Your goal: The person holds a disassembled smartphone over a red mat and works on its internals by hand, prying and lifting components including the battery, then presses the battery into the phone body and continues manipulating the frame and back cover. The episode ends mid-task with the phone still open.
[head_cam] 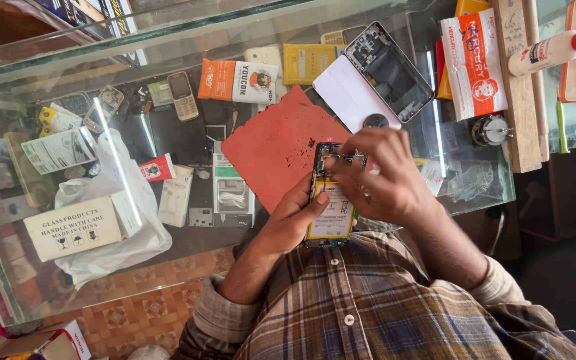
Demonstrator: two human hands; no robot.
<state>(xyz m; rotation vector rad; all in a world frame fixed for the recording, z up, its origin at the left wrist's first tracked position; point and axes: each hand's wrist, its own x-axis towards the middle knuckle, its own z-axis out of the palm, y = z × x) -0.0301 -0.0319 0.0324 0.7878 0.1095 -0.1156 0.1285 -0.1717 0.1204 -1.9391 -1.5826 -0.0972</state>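
Glass-topped table (168,40) carries a red rubber mat (271,150); over its edge the left hand (295,217) clasps an opened phone with yellow battery (331,210). Right hand (385,177) seemingly pinches something tiny at its top; a slip could gouge the board.

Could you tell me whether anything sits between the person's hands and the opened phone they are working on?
Nothing visible does. The left hand grips the opened phone by its side, and the right hand rests directly on its upper end, over the red mat.
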